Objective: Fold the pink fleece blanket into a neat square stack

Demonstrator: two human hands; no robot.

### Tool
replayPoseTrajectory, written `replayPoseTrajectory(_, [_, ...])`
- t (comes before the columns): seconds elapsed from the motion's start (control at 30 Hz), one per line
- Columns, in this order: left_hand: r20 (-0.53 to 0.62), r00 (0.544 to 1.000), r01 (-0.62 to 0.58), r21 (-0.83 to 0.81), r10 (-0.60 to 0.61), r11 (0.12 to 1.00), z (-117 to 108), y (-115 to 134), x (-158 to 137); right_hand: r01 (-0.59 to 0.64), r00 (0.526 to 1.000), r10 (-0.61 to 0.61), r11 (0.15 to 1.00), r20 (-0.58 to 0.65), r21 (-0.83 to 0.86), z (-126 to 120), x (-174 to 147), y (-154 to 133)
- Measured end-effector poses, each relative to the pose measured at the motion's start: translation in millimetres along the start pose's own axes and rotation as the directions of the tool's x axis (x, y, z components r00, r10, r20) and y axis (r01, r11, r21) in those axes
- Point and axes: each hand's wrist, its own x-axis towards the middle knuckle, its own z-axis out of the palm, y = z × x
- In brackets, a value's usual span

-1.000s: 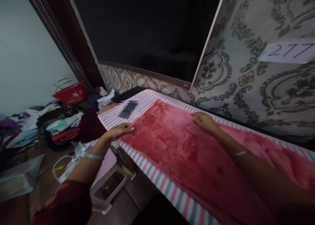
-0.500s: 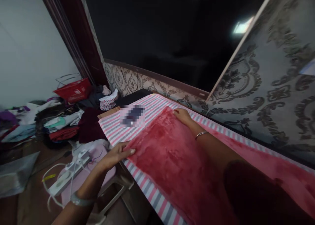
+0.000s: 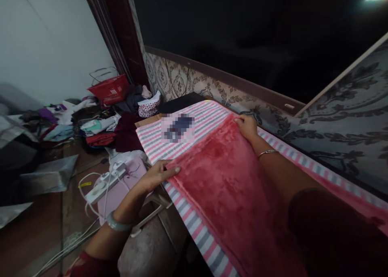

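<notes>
A plush red-pink cloth [image 3: 218, 176] lies over a striped pink, grey and white cover [image 3: 157, 137] on a long table. My left hand [image 3: 156, 176] pinches the cloth's near left corner, thumb on top. At the far corner of the same edge, my right hand [image 3: 247, 127] grips the cloth between thumb and fingers. The edge runs fairly straight between both hands. Beyond it, a dark, pixelated item [image 3: 178, 128] rests on the striped cover.
A pink stool [image 3: 133, 172] with a white power strip [image 3: 104, 184] and cables stands left of the table. Heaped clothes [image 3: 97, 125] and a red basket [image 3: 109, 89] lie behind. A large dark screen [image 3: 242, 34] hangs on the patterned wall.
The view has swung so that things sit further right and higher in the picture. Both hands still hold the same two corners of the red-pink cloth.
</notes>
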Motion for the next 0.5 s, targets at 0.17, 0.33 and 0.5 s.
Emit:
replayPoseTrajectory(0.17, [-0.011,1.000,0.011,-0.080,-0.012,0.997,3.6,-2.3,1.0,0.018,0.992,-0.018,1.000,0.128,-0.001,8.4,-1.3,6.7])
replayPoseTrajectory(0.33, [-0.038,0.999,-0.002,-0.041,0.001,0.999,6.1,1.6,-3.5,-0.047,0.981,0.050,0.999,0.185,-0.021,7.0,7.7,5.5])
replayPoseTrajectory(0.5, [-0.092,0.993,-0.067,0.076,0.074,0.995,6.4,7.8,0.2,-0.098,0.947,0.056,0.988,0.316,0.119,0.0,4.9,10.5])
